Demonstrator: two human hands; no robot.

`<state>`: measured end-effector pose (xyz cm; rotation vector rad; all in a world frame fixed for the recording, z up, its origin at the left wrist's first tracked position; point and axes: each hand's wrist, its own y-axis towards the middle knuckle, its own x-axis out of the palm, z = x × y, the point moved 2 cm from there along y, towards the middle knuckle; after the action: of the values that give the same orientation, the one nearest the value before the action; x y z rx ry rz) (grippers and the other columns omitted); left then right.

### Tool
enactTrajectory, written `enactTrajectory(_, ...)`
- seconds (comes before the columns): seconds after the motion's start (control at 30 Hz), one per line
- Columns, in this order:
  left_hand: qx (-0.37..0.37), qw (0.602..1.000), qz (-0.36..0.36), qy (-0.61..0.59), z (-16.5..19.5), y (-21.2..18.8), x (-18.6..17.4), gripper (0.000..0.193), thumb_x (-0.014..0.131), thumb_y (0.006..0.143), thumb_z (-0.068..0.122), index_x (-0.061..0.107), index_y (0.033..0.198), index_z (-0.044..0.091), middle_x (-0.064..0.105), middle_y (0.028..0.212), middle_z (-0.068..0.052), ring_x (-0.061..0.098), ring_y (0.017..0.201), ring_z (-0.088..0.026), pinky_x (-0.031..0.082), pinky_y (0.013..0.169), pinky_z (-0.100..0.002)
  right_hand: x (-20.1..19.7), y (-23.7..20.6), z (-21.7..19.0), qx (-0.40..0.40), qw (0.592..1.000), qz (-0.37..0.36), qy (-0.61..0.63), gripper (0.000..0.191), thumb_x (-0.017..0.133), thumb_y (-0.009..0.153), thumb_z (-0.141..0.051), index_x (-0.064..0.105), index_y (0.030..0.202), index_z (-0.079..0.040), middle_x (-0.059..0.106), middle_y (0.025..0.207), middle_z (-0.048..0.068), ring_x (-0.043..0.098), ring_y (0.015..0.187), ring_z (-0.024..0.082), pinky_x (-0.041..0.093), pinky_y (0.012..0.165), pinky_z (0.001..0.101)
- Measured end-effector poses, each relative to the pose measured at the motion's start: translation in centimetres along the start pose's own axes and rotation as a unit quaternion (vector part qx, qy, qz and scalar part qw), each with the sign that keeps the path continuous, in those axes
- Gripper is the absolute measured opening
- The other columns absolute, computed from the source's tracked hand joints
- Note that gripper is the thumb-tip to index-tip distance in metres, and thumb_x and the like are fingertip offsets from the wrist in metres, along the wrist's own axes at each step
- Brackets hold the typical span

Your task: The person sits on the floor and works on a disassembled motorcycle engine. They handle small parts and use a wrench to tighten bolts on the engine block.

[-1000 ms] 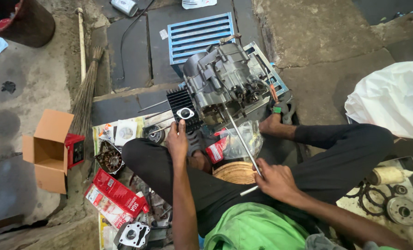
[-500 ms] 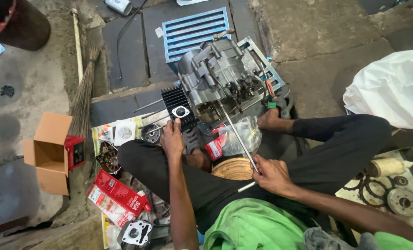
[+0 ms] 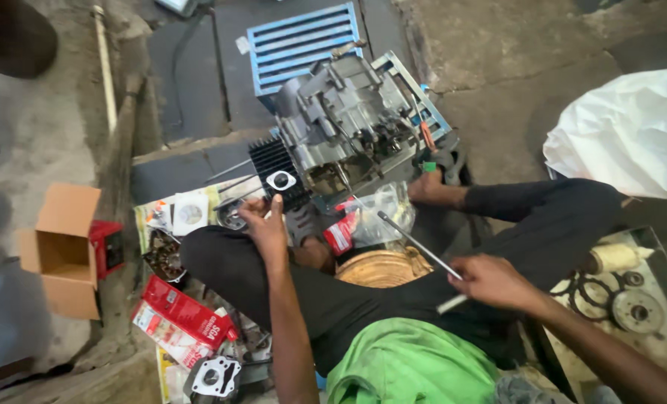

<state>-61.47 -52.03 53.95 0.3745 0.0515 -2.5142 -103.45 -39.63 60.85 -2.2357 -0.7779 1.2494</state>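
A grey engine (image 3: 348, 127) sits on a blue-grey frame (image 3: 416, 90) on the ground in front of me. A black finned cylinder (image 3: 274, 166) sticks out of its left side. My left hand (image 3: 262, 223) lies at the cylinder's near end, fingers curled beside a round metal part (image 3: 231, 217); whether it grips anything is unclear. My right hand (image 3: 490, 280) holds a long thin metal rod (image 3: 416, 243) by its lower end. The rod's tip points up-left toward the engine and stops short of it, over a clear plastic bag (image 3: 378, 213).
A blue slatted grille (image 3: 303, 41) lies behind the engine. At the left are an open cardboard box (image 3: 64, 251), red packets (image 3: 188, 318) and a silver gasket part (image 3: 214, 374). A white sack (image 3: 632, 135) and a tray of gears (image 3: 632, 310) are at the right. A round woven piece (image 3: 382, 269) lies between my legs.
The rod's tip has come back from the engine and the rod now lies flatter. My right hand moved right and lower. My left hand stayed at the cylinder.
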Motion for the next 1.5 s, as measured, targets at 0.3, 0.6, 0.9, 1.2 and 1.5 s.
enactTrajectory(0.3,-0.028,0.987,0.007,-0.157,0.2,0.8,1.4,0.056,0.073,0.092,-0.002,0.037,0.133,0.009,0.061,0.120,-0.013,0.065,0.110,-0.020,0.053,0.098,-0.033,3.9,18.1,-2.0,-0.008,0.982,0.009,-0.187,0.036,0.068,0.080,-0.038,0.072,0.100,-0.008,0.074,0.101,0.020,0.072,0.096,0.039,0.056,0.083,0.0511)
enactTrajectory(0.6,0.067,0.993,0.005,-0.092,1.9,-0.1,-0.1,0.053,0.054,0.098,-0.008,0.042,0.148,0.006,0.061,0.137,-0.013,0.061,0.127,-0.023,0.048,0.109,-0.037,4.7,21.2,-6.2,0.015,0.979,0.020,-0.201,0.043,0.063,0.086,-0.023,0.059,0.122,0.000,0.075,0.105,0.020,0.075,0.096,0.038,0.058,0.080,0.0522)
enactTrajectory(0.9,0.129,0.982,0.093,-0.099,2.1,0.0,-3.1,0.036,0.060,0.100,-0.006,0.049,0.132,0.005,0.055,0.139,-0.010,0.059,0.124,-0.021,0.049,0.105,-0.037,7.1,21.0,-7.5,-0.047,0.947,-0.084,-0.306,0.032,0.065,0.087,-0.024,0.068,0.119,-0.017,0.071,0.114,0.014,0.066,0.110,0.035,0.050,0.091,0.0536)
enactTrajectory(1.2,0.134,0.962,0.135,-0.198,3.1,-0.1,-6.6,0.037,0.055,0.102,-0.007,0.045,0.135,0.003,0.054,0.135,-0.011,0.056,0.123,-0.020,0.046,0.106,-0.036,5.6,11.3,-9.1,-0.235,0.966,0.004,0.104,0.026,0.063,0.094,-0.017,0.066,0.118,-0.007,0.078,0.098,0.013,0.077,0.088,0.029,0.059,0.078,0.0421)
enactTrajectory(1.5,0.140,0.961,0.123,-0.204,3.9,-0.1,-7.6,0.036,0.053,0.103,-0.008,0.043,0.136,0.004,0.054,0.135,-0.012,0.057,0.125,-0.021,0.047,0.110,-0.036,2.7,6.4,-12.3,-0.183,0.979,-0.003,-0.084,0.028,0.062,0.092,-0.024,0.069,0.116,-0.012,0.075,0.105,0.011,0.071,0.095,0.035,0.055,0.080,0.0476)
